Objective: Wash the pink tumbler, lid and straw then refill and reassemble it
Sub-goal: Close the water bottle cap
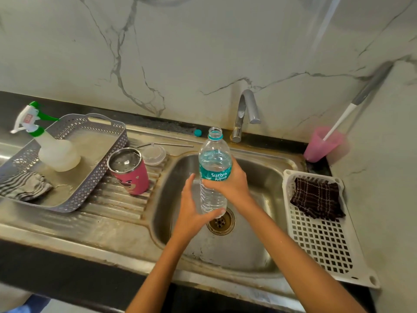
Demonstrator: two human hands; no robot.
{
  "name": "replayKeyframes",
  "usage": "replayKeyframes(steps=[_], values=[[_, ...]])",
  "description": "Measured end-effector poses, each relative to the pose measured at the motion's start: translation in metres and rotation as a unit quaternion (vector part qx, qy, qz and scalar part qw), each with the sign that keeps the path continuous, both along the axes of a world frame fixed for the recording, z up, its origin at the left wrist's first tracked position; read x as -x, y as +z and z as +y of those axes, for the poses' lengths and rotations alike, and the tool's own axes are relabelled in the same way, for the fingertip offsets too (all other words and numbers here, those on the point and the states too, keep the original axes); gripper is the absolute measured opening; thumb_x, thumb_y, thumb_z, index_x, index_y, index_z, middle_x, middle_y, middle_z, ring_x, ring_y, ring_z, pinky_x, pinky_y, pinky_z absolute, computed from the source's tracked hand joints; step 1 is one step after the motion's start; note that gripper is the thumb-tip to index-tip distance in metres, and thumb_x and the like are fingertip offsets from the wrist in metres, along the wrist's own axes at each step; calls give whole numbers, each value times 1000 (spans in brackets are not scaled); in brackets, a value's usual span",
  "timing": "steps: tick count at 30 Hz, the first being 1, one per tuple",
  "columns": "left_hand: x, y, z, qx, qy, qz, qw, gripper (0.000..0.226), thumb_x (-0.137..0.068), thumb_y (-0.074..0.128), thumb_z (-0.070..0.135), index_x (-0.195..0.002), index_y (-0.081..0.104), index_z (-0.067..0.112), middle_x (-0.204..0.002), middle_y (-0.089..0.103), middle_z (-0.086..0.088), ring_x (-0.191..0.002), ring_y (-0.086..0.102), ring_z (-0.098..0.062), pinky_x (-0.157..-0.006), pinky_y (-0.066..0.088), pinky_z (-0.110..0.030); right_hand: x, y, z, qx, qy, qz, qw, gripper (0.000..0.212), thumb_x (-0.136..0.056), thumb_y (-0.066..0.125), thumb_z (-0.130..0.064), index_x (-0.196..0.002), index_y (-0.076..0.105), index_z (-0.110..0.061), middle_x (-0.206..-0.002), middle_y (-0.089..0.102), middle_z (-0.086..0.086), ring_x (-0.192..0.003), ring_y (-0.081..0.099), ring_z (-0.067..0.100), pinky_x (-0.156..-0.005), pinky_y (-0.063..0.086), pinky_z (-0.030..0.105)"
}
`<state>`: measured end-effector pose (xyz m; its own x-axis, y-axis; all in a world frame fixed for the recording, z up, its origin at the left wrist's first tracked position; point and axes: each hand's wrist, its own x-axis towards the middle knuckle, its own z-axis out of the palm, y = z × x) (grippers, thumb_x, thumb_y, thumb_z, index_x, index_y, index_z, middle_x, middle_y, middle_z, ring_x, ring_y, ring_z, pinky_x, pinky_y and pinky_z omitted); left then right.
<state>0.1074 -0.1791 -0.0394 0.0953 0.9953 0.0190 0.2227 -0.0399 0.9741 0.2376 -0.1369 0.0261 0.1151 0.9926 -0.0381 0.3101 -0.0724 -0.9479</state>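
Observation:
The pink tumbler (130, 172) stands upright on the drainboard, uncovered and holding water. Behind it lie the clear lid (154, 154) and the metal straw (167, 144). Over the sink I hold an uncapped clear water bottle (214, 159) with a teal label, upright and partly full. My right hand (230, 181) grips its middle from the right. My left hand (194, 213) cups its lower part, thumb under the base and fingers straight beside it. The bottle's teal cap (198, 132) rests on the ledge behind the sink.
A grey basket (108, 154) at the left holds a spray bottle (49, 145) and a striped cloth (24, 186). The tap (244, 114) rises behind the steel sink (259, 222). At the right lie a white tray (320, 240) with a dark cloth (318, 197), and a pink cup (322, 144) with a brush.

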Motion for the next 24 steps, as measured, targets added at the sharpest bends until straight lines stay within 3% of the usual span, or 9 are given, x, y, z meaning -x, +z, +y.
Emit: replayKeyframes(steps=[3,7,11,13,15,16,18,20,24], values=[[-14,11,27,-5,-12,-36,999,109,-60,91,34,-145,23,31,-142,48,5,-127,52,-10,-100,50,-28,9,6,11,9,-10,26,1000,74,-63,90,-19,-124,50,-31,-105,58,-18,-98,57,3,-74,44,8],[-13,13,54,-13,34,-43,998,96,-66,89,20,-142,32,26,-129,59,9,-112,62,-3,-86,53,-17,16,9,29,14,-4,37,999,80,-63,90,-20,-131,48,-28,-110,57,-16,-103,57,5,-79,47,13],[-5,8,79,-2,60,-38,998,84,-67,89,17,-134,39,30,-119,62,13,-105,64,1,-82,55,-19,0,18,54,56,141,38,988,81,-67,88,-21,-130,40,-37,-114,55,-24,-102,58,-2,-82,53,17],[1,3,92,4,67,-37,997,84,-68,88,15,-135,39,26,-121,63,10,-106,64,-3,-86,55,-24,-16,21,74,111,216,27,970,88,-71,85,-18,-141,33,-35,-126,52,-19,-111,54,0,-88,52,21],[6,-1,104,7,74,-29,997,85,-68,88,14,-137,38,22,-124,62,7,-110,64,-7,-91,55,-29,-29,16,100,156,251,-9,955,89,-74,80,-13,-146,31,-31,-141,49,-5,-125,50,15,-102,47,37],[8,-4,111,9,82,-27,996,86,-68,88,14,-137,38,20,-125,61,5,-110,63,-9,-92,55,-32,-32,10,116,161,249,-34,954,80,-77,75,-7,-143,36,-27,-140,51,-1,-126,51,18,-101,47,37],[11,-9,124,12,96,-27,995,85,-67,88,14,-136,39,19,-126,61,1,-110,64,-13,-93,55,-37,-28,-5,147,125,198,-98,967,54,-84,62,5,-132,51,-16,-130,58,2,-120,55,19,-93,49,30],[12,-14,133,10,105,-28,994,85,-66,89,15,-135,40,20,-125,62,1,-110,64,-15,-93,55,-39,-19,-21,176,67,146,-170,972,46,-85,54,11,-126,59,-10,-125,62,6,-117,57,21,-94,49,30],[15,-21,149,14,122,-36,992,84,-65,90,18,-132,40,25,-123,63,2,-107,66,-13,-91,56,-37,4,-41,223,-23,174,-283,943,32,-89,56,0,-119,64,-7,-119,63,11,-107,58,25,-90,43,28]])
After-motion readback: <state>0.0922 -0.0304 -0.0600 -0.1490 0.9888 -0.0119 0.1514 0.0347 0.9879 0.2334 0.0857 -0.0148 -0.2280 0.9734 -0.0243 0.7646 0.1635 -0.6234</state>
